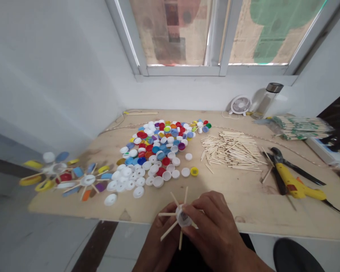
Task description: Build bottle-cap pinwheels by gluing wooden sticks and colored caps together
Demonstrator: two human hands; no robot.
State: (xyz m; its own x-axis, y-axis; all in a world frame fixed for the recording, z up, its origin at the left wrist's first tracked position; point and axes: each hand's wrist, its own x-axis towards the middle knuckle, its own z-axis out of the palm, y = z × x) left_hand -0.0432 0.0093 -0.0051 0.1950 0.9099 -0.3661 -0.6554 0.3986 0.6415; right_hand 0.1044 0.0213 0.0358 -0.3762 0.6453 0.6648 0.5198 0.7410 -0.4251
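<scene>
Left hand: white bottle cap being gripped from below
Right hand: cap being pinched from above
Risk: wooden sticks being dislodged if grip slackens

No words to read here
The plastic pack of sticks has green print on it, but it is too blurry to read. The yellow pliers have a small red patch, too small to tell. The bottle caps show no letters or numbers that can be made out.
</scene>
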